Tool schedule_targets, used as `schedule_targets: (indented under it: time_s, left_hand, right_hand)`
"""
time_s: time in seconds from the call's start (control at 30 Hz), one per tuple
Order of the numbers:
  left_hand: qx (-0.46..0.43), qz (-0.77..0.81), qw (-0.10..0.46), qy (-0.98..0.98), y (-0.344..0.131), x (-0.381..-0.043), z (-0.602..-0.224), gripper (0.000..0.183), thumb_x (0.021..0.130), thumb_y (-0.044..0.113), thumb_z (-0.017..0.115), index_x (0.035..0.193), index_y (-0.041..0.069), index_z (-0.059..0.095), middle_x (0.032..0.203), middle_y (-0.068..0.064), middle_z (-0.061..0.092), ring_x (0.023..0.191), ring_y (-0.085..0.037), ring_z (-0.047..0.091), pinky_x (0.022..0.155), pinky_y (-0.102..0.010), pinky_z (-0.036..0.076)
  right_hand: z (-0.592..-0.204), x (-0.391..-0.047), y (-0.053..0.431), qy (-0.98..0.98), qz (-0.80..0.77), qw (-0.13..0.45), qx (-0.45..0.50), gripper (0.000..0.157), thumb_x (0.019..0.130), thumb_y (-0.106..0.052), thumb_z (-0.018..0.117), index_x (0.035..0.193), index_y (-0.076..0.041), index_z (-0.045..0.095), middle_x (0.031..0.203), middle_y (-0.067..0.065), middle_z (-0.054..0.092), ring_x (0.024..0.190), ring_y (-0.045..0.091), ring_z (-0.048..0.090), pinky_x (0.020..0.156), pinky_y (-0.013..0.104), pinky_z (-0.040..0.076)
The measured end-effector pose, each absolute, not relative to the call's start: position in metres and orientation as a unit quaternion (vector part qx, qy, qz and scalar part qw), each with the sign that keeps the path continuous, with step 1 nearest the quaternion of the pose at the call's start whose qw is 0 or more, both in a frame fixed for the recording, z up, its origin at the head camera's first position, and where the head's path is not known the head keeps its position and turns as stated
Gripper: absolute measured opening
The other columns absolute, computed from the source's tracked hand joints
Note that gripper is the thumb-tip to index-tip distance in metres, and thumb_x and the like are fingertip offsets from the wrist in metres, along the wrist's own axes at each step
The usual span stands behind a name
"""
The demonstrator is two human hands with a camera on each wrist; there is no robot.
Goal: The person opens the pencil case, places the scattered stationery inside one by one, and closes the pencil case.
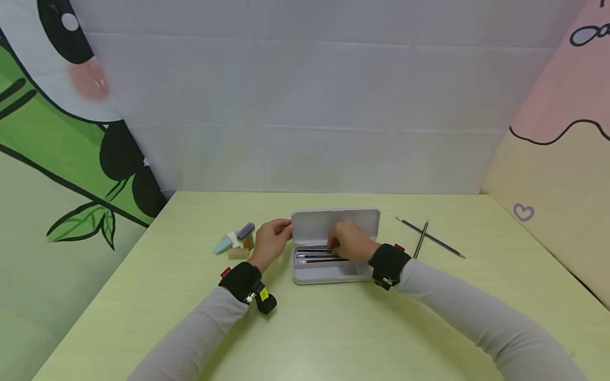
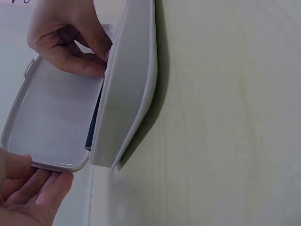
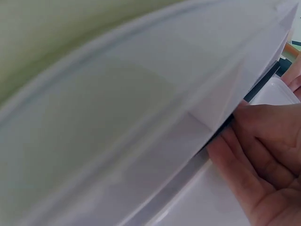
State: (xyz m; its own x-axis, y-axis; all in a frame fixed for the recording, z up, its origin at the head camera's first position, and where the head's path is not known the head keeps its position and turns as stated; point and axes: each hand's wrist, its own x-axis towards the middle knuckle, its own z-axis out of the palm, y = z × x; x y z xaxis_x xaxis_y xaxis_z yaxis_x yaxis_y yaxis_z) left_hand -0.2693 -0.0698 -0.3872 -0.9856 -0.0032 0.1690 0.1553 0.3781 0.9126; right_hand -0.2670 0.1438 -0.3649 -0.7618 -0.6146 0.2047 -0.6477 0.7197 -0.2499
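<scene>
A white pencil case (image 1: 329, 279) stands open on the table, its lid (image 1: 312, 226) raised at the back. My left hand (image 1: 270, 242) holds the lid's left edge between thumb and fingers; the left wrist view shows the same hand (image 2: 33, 193) at the lid's corner. Several pencils (image 1: 312, 256) lie side by side in the case. Reaching into it from the right, my right hand (image 1: 351, 242) pinches a dark pencil (image 3: 263, 84) there. In the right wrist view, the case wall hides part of that pencil and some of the fingertips (image 3: 217, 147).
Left of the case is a small pile of erasers or blocks (image 1: 238, 253), in blue, white, purple and tan. Two dark pencils (image 1: 445, 245) lie crossed on the table (image 1: 305, 338) to the right. A pale wall (image 1: 314, 116) stands behind the table.
</scene>
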Motion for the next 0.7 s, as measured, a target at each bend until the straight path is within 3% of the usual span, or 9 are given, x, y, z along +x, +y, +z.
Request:
schedule_targets:
  time_s: [0.7]
  left_hand:
    - [-0.063, -0.549, 0.070, -0.830, -0.079, -0.260, -0.389, 0.025, 0.096, 0.011, 0.058, 0.115, -0.002, 0.066, 0.110, -0.022, 0.070, 0.100, -0.031, 0.070, 0.086, -0.033, 0.059]
  right_hand:
    - [-0.376, -0.245, 0.137, -0.921, 0.140, 0.083, 0.355, 0.005, 0.079, 0.001, 0.073, 0.081, -0.002, 0.077, 0.079, 0.008, 0.075, 0.072, 0.015, 0.068, 0.064, 0.022, 0.056]
